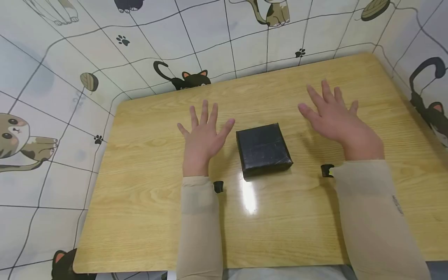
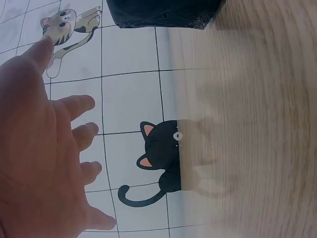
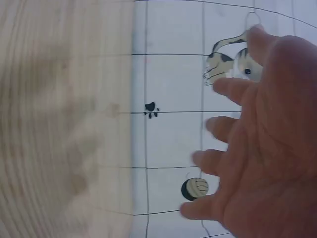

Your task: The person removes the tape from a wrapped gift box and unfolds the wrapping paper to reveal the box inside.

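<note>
A flat black box (image 1: pixel 264 149) lies on the wooden table between the two hands. My left hand (image 1: pixel 203 138), fingers spread, is held just to the left of the box without touching it. On the other side my right hand (image 1: pixel 339 116) is also spread, farther from the box and over the table's right part. Neither hand holds anything. In the left wrist view the box (image 2: pixel 163 12) shows at the top edge, beyond the thumb of the left hand (image 2: pixel 44 148). The right wrist view shows the right hand (image 3: pixel 272 134) with its fingers apart and no box.
The wooden table (image 1: pixel 147 202) has rounded corners and meets a tiled-pattern wall (image 1: pixel 210 39) with cat drawings at the back and sides. Beside each sleeve a small black wrist-camera piece (image 1: pixel 218 186) sticks out. Light glares off the tabletop in front of the box.
</note>
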Available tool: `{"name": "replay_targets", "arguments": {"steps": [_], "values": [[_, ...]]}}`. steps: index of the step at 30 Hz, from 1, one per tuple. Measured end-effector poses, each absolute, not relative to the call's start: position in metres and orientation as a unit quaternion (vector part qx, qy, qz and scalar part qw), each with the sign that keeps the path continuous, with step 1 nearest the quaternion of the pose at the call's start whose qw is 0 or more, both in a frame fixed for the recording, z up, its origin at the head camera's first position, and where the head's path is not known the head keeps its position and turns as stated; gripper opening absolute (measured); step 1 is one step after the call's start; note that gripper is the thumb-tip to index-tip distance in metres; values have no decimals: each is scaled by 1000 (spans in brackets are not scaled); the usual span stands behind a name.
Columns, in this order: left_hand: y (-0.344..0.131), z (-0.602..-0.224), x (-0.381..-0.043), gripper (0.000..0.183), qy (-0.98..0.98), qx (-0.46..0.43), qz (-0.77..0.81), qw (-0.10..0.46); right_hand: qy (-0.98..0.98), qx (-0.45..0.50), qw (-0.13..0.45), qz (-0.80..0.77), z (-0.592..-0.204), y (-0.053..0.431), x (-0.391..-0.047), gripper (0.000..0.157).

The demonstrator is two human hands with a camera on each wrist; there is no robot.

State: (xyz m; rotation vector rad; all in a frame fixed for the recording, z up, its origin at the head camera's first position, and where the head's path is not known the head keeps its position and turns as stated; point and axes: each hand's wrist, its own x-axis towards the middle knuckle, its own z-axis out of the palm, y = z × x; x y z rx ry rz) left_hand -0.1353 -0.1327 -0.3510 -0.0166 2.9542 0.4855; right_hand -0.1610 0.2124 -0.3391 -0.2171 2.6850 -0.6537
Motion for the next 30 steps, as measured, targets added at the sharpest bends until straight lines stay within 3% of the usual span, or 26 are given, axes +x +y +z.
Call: {"name": "replay_targets", "arguments": {"steps": [7,14,20,24,27,30], "values": [[-131,-341,-125,84,967,11,198,162,913,-95,302,-258,-332,197,-146,101],[-125,-338,-109,78,934,28,245,260,918,-132,311,-207,-338,172,-132,89],[-113,-343,-107,78,930,54,247,267,918,-184,282,-209,-340,157,-127,64],[-107,-348,-108,61,930,74,251,258,917,-196,268,-220,-342,153,-127,52],[-103,-350,-109,47,929,87,260,249,914,-197,271,-229,-342,151,-126,51],[-101,-350,-111,52,931,91,259,239,910,-196,278,-239,-341,151,-126,55]]}}
